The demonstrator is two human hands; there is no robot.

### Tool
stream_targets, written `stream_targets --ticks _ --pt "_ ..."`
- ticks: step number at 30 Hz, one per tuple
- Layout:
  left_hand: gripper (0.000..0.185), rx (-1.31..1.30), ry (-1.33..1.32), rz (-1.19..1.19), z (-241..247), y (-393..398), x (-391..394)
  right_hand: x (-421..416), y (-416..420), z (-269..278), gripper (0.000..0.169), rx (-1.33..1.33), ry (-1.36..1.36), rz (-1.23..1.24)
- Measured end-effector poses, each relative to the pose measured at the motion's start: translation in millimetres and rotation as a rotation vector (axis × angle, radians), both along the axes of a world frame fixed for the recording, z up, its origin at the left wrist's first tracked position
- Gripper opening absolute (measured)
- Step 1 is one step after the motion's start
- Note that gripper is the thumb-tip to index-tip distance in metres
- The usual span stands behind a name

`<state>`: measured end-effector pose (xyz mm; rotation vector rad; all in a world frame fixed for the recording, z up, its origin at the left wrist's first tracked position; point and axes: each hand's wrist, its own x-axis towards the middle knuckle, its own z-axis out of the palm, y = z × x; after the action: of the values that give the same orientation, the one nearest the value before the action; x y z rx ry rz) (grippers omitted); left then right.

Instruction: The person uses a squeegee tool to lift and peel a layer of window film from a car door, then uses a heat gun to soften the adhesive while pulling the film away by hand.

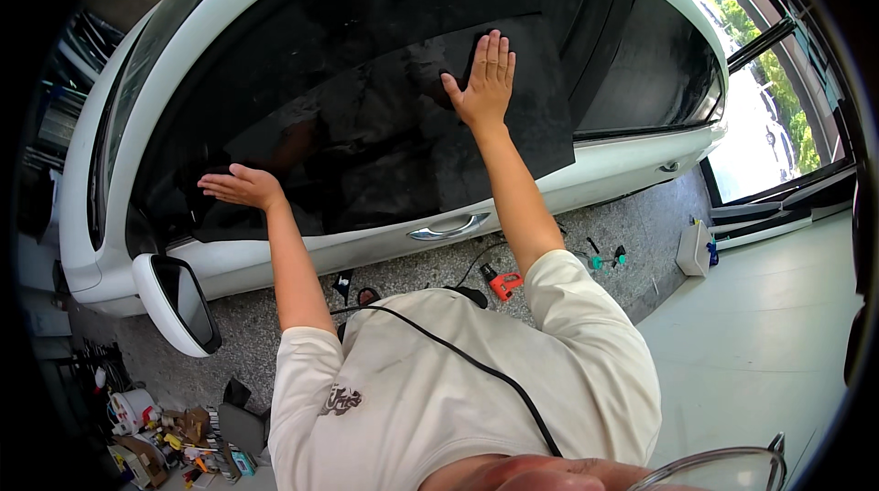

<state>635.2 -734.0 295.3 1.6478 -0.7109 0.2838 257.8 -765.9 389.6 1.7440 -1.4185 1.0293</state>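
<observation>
A dark sheet of window film point(405, 113) lies over the front side window of a white car point(226, 271), its lower edge hanging over the door above the chrome handle point(449, 227). My left hand point(242, 186) is at the film's lower left, near the mirror end, fingers stretched out and pointing left. Higher and further right, my right hand point(485, 79) is flat against the film with its fingers pointing up and thumb spread. Neither hand holds anything.
The wing mirror point(180, 305) juts out at lower left. A red heat gun point(503, 283) and green-topped items point(597, 261) lie on the speckled floor. A white bin point(695, 248) stands at right; mixed supplies point(182, 436) are piled at lower left.
</observation>
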Motion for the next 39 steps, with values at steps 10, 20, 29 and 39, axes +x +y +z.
stream_targets --ticks 10,20,29,39 --pt "0.071 -0.019 0.29 0.158 1.4 -14.6 96.1 -26.3 -14.7 32.7 0.094 0.045 -0.133 -0.08" --pt "0.07 0.045 0.347 0.153 -7.9 -1.4 136.4 -43.3 5.7 44.0 0.093 0.045 -0.089 -0.095" --pt "0.024 -0.112 -0.143 -0.473 51.4 72.0 31.6 -179.8 150.1 -13.1 0.066 -0.132 -0.43 -0.207" --pt "0.035 1.164 -0.442 -1.638 -75.6 171.7 -259.5 -185.1 580.5 -463.9 0.116 2.074 -1.383 -0.566"
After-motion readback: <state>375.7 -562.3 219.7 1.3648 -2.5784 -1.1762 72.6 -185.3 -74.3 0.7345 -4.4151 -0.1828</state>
